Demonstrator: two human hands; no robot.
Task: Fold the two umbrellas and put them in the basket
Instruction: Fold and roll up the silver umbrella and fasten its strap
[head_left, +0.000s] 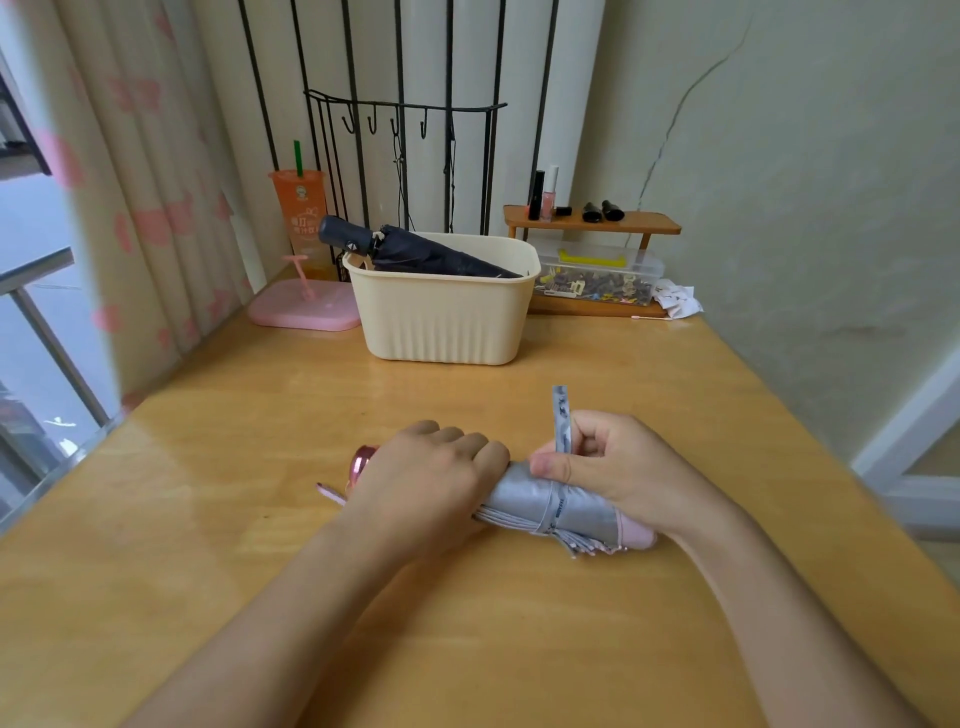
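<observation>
Head view shows a wooden table with a cream basket standing at its far side. A dark umbrella, already folded, lies slanted in the basket, its handle poking out over the left rim. The second one, a silver umbrella, lies rolled up on the table near the person, well apart from the basket, with its pink handle at the left end.

The left hand is closed over the umbrella's left part, pressing the rolled cloth against the table. The right hand pinches the strap between thumb and fingers, the free end standing up above the fist. The strap already runs once around the bundle in the middle.

By the look of it, one umbrella is done and the step in hand is binding the second one. The next move likely calls for pulling the strap snug and pressing its end down onto its fastener, which cannot be made out here, while the left hand keeps the folds from springing loose. Then the bundle needs lifting across and setting into the basket beside the dark one.
</observation>
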